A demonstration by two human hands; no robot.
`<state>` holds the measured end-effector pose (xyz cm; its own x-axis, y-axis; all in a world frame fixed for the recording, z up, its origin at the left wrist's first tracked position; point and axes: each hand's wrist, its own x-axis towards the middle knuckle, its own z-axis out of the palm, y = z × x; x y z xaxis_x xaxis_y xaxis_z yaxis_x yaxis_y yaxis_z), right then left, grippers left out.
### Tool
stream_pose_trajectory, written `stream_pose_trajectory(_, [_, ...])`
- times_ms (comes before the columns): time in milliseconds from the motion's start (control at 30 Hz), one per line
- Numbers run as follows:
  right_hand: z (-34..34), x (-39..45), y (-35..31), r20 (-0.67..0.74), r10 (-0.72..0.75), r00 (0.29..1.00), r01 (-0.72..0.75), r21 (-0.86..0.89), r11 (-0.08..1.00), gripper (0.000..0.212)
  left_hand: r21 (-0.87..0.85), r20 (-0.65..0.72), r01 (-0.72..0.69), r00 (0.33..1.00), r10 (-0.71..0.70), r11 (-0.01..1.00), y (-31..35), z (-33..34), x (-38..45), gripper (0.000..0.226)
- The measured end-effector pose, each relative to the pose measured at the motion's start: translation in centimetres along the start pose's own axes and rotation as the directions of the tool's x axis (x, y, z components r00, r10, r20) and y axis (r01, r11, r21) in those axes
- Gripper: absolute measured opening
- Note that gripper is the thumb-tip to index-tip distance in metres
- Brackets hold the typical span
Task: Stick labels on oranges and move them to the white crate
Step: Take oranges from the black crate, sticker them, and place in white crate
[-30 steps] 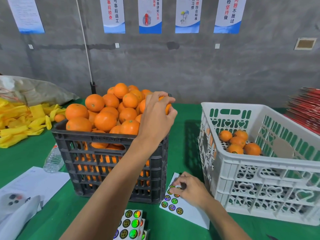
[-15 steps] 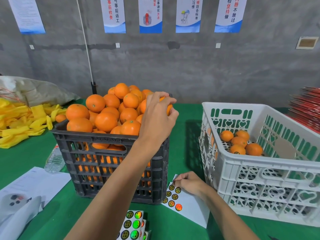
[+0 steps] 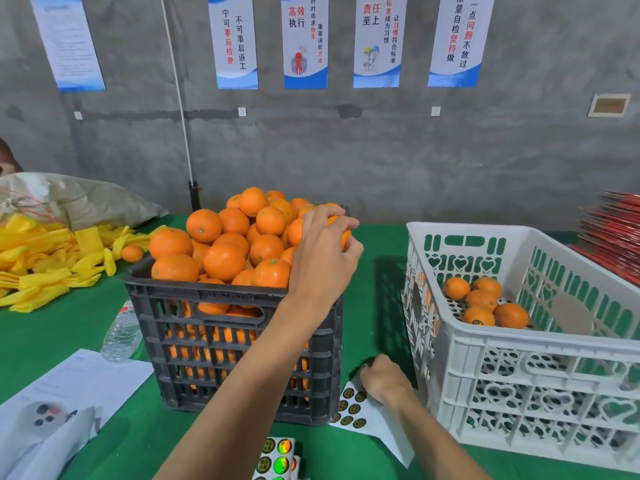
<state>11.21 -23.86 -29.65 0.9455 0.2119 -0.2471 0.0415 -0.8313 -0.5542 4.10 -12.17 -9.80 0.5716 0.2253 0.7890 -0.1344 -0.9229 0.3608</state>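
Your left hand point(image 3: 323, 258) is curled over one round orange point(image 3: 341, 233) at the right side of the heap in the dark grey slatted plastic crate point(image 3: 242, 344), fingers wrapped around the fruit so that only slivers of its peel show between them. The heap rises well above that crate's rim. Your right hand point(image 3: 382, 377) is down on the green table cover point(image 3: 367, 306), between the two crates, with its fingers bent onto the upper edge of a white backing sheet of round gold-and-black sticker labels point(image 3: 363, 415); whether a label is pinched between the fingertips cannot be told. The white perforated plastic crate point(image 3: 519, 368) stands to the right, just beside that sheet, and holds five oranges point(image 3: 485, 303) clustered on its floor. A second strip of shiny round stickers point(image 3: 277, 457) lies at the near edge, under your left forearm.
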Motion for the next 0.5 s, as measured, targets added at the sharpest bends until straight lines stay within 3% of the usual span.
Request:
stream_pose_trajectory(67, [-0.7, -0.6, -0.6, -0.173, -0.015, 0.985, 0.028, 0.075, 0.997, 0.019, -0.025, -0.016, 0.02, 1.0, -0.021, 0.999, -0.1, 0.0, 0.0, 0.028])
stream_pose_trajectory(133, [-2.7, -1.1, -2.4, -0.365, -0.05, 0.93, 0.157, 0.269, 0.95, 0.021, -0.072, -0.049, 0.06, 0.997, -0.063, 0.996, -0.3, 0.1, 0.1, 0.029])
stream_pose_trajectory(200, [-5.7, -2.2, -5.1, -0.526, -0.098, 0.845, 0.356, 0.414, 0.838, 0.017, -0.096, -0.087, 0.104, 0.99, -0.112, 0.99, -0.4, 0.1, 0.3, 0.03])
stream_pose_trajectory(267, [-8.7, -3.7, -7.9, -0.664, -0.123, 0.737, 0.517, 0.437, 0.736, 0.011, -0.101, -0.103, 0.13, 0.985, -0.14, 0.986, -0.4, 0.1, 0.3, 0.031])
stream_pose_trajectory(367, [-12.1, -5.7, -11.4, -0.743, -0.146, 0.653, 0.639, 0.437, 0.633, 0.009, -0.104, -0.082, 0.115, 0.989, -0.124, 0.988, 0.0, -0.1, 0.4, 0.034])
stream_pose_trajectory(500, [-13.7, -7.3, -13.5, -0.732, -0.174, 0.658, 0.688, 0.491, 0.535, 0.011, -0.073, -0.093, 0.016, 0.995, -0.023, 0.997, 0.6, -0.4, 0.0, 0.038])
